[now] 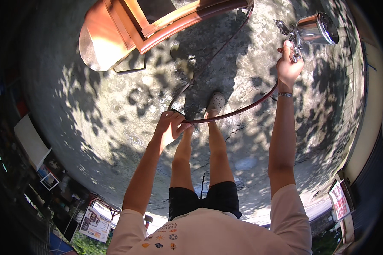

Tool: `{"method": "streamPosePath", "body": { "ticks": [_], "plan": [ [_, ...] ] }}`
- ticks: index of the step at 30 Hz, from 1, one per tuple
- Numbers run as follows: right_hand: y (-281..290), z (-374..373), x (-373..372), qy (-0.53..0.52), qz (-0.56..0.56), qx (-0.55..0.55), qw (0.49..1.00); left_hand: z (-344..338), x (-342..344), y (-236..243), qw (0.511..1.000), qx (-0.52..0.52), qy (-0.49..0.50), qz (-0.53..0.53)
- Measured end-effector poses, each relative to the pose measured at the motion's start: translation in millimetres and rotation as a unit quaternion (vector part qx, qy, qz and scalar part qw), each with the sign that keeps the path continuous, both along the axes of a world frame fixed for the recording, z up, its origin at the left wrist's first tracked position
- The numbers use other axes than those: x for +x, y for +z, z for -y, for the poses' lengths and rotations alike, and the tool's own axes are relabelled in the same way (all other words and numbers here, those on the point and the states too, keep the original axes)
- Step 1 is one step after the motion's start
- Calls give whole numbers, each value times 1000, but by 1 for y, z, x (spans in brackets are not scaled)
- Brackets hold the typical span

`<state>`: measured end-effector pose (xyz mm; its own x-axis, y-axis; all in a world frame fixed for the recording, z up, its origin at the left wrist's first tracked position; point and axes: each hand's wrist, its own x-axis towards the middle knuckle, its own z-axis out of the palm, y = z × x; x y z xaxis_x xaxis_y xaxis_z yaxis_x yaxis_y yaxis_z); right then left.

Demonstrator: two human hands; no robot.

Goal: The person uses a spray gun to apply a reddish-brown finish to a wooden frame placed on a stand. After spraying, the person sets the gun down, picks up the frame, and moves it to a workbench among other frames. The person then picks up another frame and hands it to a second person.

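- Clearly, your right fingers (287, 48) clamp the spray gun (294, 45), its cup (314, 29) to their right.
- Your left fingers (173, 116) grip the hose (250, 105).
- Wooden furniture (127, 32) lies left of your right fingers.

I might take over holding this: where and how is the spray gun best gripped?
Grip the spray gun, probably, by its slimmer end, which the right hand wraps, coming from the near side: its bulky metal cup juts out to the right.

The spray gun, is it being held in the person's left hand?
No, the right hand holds the spray gun, while the left hand holds the dark red hose.
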<state>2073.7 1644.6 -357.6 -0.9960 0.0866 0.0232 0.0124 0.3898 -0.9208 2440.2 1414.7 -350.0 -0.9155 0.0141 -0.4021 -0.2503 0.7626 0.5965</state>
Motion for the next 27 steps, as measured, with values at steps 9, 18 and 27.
{"method": "streamPosePath", "body": {
  "ticks": [9,18,27],
  "plan": [
    [13,-17,-6,-96,32,-73,992,-2,4,-15,1000,28,8,10],
    [16,48,172,59,167,-72,982,83,69,-21,983,-29,-65,168],
    [28,123,279,184,117,-93,971,156,97,-24,984,-71,-134,93]
  ]
}}
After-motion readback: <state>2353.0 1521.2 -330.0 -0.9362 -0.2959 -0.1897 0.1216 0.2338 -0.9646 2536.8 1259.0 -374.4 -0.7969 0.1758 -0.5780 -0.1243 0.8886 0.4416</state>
